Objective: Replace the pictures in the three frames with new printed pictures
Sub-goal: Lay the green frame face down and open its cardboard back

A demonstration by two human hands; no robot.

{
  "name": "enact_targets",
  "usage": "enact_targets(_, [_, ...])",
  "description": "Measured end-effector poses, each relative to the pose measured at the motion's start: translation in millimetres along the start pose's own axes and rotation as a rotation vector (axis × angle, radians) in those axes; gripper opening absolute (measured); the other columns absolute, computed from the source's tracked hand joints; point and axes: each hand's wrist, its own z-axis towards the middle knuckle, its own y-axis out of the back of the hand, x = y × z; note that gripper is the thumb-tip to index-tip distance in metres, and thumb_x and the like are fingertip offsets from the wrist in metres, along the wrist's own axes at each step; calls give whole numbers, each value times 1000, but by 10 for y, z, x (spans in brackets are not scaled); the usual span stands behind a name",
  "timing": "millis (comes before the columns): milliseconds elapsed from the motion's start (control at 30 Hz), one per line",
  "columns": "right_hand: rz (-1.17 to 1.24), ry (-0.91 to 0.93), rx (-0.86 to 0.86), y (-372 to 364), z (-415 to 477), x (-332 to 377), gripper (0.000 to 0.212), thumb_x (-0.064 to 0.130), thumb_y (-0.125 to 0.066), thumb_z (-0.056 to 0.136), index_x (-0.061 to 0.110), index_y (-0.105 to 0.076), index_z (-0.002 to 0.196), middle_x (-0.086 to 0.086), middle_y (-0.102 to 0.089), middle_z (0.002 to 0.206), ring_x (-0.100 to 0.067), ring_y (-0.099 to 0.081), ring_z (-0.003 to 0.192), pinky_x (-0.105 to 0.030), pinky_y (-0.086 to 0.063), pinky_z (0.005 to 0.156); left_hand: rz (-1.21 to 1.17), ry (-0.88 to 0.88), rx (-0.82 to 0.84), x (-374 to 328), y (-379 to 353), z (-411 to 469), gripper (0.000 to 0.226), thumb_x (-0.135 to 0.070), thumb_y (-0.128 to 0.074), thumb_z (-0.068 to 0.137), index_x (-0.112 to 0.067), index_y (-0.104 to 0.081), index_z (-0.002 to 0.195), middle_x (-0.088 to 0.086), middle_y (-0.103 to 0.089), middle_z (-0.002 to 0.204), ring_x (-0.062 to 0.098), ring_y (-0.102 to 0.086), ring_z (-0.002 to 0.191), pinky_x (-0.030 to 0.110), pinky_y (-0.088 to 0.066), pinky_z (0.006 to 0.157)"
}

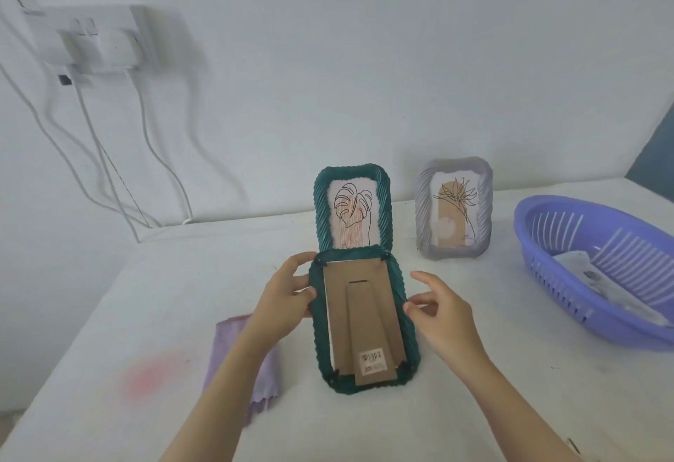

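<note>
Your left hand (284, 294): it grasps the upper left rim of the dark green ribbed picture frame (410, 348), thumb on the near side and fingers curled round the edge.
Your right hand (445, 312): its fingertips are at the frame's right rim. It looks like a light pinch between thumb and forefinger, though the contact is hard to make out.
Held frame: it is central, between your hands, with its back towards you. The top leans away from you and the lower edge is low over the white surface (474, 407). You cannot tell whether it touches.
Frame back: a brown cardboard backing panel (337, 315) with a folded stand strip, and a white barcode sticker (372, 361) near the bottom.
Second dark green frame (352, 212): it stands upright just behind the held one and shows a leaf line drawing.
Pale grey ribbed frame (454, 208): it stands upright to the right, apart from the green pair, and shows a flower drawing.
Purple slotted plastic basket (620, 334): it sits at the far right, with pale sheets of paper (591, 275) lying inside.
Lilac cloth (233, 337): it lies flat on the surface, partly under your left forearm.
</note>
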Motion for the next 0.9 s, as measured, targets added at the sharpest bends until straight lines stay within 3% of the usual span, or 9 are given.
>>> enact_targets(100, [26,-13,-49,-9,-32,-57,41,6,-66,81,20,-57,118,1,-68,78,-6,-61,75,-4,-40,63,83,-5,-48,158,-66,25,48,11,-41,87,-20,-50,124,4,-71,99,12,-68,70,28,-56,63])
enact_targets(167, [2,-2,-48,0,-58,-74,41,4,-65,81,20,-56,118,1,-68,76,-5,-61,74,-5,-39,64,223,-31,-127,235,-119,17,47,3,-49,87,-20,-48,128,2,-68,107,11,-67,71,20,-54,67])
enact_targets(267, [-60,7,-39,17,-89,-115,43,3,-64,80,18,-55,119,4,-66,71,-1,-59,71,-4,-39,64,375,-75,-203,303,-212,-35,50,-5,-54,87,-25,-43,132,0,-63,104,2,-62,70,7,-44,58])
enact_targets(400, [-136,2,-22,29,-132,-181,44,3,-63,81,18,-54,122,9,-62,68,1,-57,70,-6,-37,64,561,-120,-229,407,-297,-64,49,-12,-57,86,-26,-45,131,1,-66,111,4,-60,72,21,-44,73])
enact_targets(533, [-160,1,-8,46,-150,-211,43,6,-62,82,18,-54,122,10,-61,71,-1,-57,71,-13,-39,67,695,-179,-219,458,-322,-42,36,-15,-56,87,-23,-55,122,0,-67,110,13,-63,84,24,-47,71])
enact_targets(633, [-216,35,9,28,-120,-209,42,19,-62,84,20,-51,125,7,-60,84,-8,-57,77,-20,-42,74,732,-253,-204,516,-329,-31,34,-23,-51,92,-16,-53,125,4,-59,122,18,-56,105,24,-43,85])
enact_targets(733, [-261,104,78,-9,-71,-207,57,40,-63,82,26,-42,132,8,-55,111,-14,-52,106,-26,-43,90,685,-278,20,601,-357,-64,70,-59,-37,87,-19,-26,144,-6,-25,149,11,-19,139,26,-15,114])
enact_targets(800, [-352,164,129,-32,-26,-224,73,54,-61,77,30,-32,139,8,-48,133,-17,-42,124,-33,-38,102,766,-257,117,667,-399,-101,94,-78,-25,72,-24,-6,147,-12,2,151,5,6,140,26,5,114])
enact_targets(900, [-469,217,180,-27,37,-222,86,65,-60,72,33,-23,143,10,-30,150,-18,-30,135,-38,-28,110,898,-231,80,706,-447,-143,105,-84,-21,64,-25,4,146,-6,15,153,11,14,141,28,10,113])
